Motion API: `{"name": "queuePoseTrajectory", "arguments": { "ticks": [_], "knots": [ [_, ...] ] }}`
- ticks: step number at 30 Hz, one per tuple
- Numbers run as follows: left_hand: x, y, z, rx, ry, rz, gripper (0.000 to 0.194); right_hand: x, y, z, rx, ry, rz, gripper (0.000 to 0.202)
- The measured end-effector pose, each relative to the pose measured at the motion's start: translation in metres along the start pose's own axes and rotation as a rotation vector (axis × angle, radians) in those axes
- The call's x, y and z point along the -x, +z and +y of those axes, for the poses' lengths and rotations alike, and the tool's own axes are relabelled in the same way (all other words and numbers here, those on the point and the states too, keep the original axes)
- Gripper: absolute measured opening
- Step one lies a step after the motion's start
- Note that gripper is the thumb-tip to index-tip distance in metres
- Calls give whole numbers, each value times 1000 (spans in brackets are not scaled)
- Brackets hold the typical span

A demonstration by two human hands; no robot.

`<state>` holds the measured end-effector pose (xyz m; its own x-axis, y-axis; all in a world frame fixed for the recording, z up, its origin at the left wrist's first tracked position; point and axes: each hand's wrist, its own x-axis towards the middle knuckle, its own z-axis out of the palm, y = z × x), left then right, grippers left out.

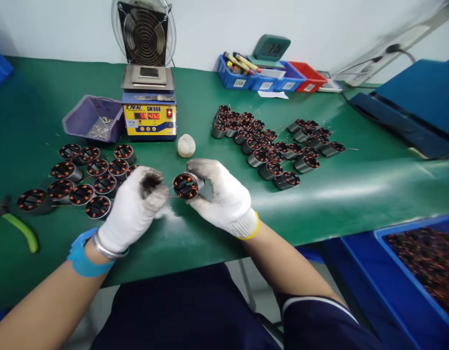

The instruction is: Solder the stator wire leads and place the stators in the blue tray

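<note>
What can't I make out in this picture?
All in the head view:
- whether the left white-gloved hand grips anything: motion blur.
- the far end of the round copper-wound metal core: behind the right white-gloved hand.
- writing on the red plastic bin: too small.
- the rest of the lime-green-handled tool: cut by the left edge.
</note>
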<state>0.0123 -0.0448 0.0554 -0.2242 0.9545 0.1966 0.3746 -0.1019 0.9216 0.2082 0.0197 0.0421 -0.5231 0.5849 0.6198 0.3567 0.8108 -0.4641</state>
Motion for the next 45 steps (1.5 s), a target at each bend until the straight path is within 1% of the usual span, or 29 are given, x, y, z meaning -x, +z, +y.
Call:
{"name": "queuePoseTrajectory", "arguments": {
  "ticks": [2, 4, 6, 8, 10, 12, 14, 15, 16, 17, 19, 21, 22, 23, 24, 26, 28, 29, 31, 34, 39, 42, 45],
  "knots": [
    [-1, 3, 0, -10, -50, -83, 16, 1, 2, -1, -14, -47, -26, 44],
    [-2, 0, 0, 5, -92, -116, 17, 1, 2, -1, -17, -65, -59, 43],
    [-4, -9, -2, 73, -105, -116, 18, 0, 0, -1, -14, -52, -77, 43],
    [-6, -16, -4, 209, -92, -82, 22, -1, -2, -1, -15, -28, -72, 43],
    [-7, -18, -7, 293, -80, -53, 26, -2, -3, 0, -15, -9, -58, 43],
    [-7, -14, -6, 237, -111, -99, 29, -1, -2, 0, -14, -10, -57, 44],
    [-5, -8, -3, 135, -182, -194, 31, 0, -1, 0, -17, -24, -65, 44],
    [-5, -6, 0, 116, -217, -222, 31, 0, -1, 0, -18, -26, -68, 44],
    [-4, -5, 1, 122, -248, -223, 31, 1, -2, 0, -18, -21, -70, 44],
    [-4, -5, 3, 144, -272, -194, 31, 1, -3, 0, -13, -8, -72, 44],
    [-5, -6, 2, 222, -298, -92, 30, -2, -8, 3, 16, 54, -66, 45],
    [-6, -6, -3, 244, -299, -11, 31, -9, -15, 10, 81, 163, -56, 47],
    [-6, -4, -6, 208, -279, -11, 32, -14, -18, 15, 129, 233, -56, 49],
    [-6, -1, -9, 142, -247, -44, 32, -21, -21, 22, 185, 306, -64, 50],
    [-4, 4, -11, 58, -208, -112, 31, -28, -23, 29, 248, 377, -83, 52],
    [-1, 13, -15, -115, -131, -288, 27, -44, -23, 44, 377, 493, -147, 55],
    [2, 20, -17, -232, -82, -421, 25, -59, -21, 58, 475, 555, -228, 56],
    [2, 22, -18, -266, -72, -458, 26, -65, -18, 64, 507, 563, -269, 56],
    [3, 24, -18, -308, -65, -478, 27, -73, -15, 71, 542, 546, -349, 53],
    [3, 22, -19, -355, -59, -490, 29, -82, -14, 75, 560, 512, -455, 53],
    [5, 20, -19, -422, -13, -543, 32, -97, -19, 76, 577, 485, -553, 61],
    [6, 20, -18, -438, -11, -561, 33, -99, -23, 78, 557, 499, -548, 62],
    [5, 20, -16, -453, -18, -572, 34, -93, -28, 78, 506, 504, -443, 62]
  ]
}}
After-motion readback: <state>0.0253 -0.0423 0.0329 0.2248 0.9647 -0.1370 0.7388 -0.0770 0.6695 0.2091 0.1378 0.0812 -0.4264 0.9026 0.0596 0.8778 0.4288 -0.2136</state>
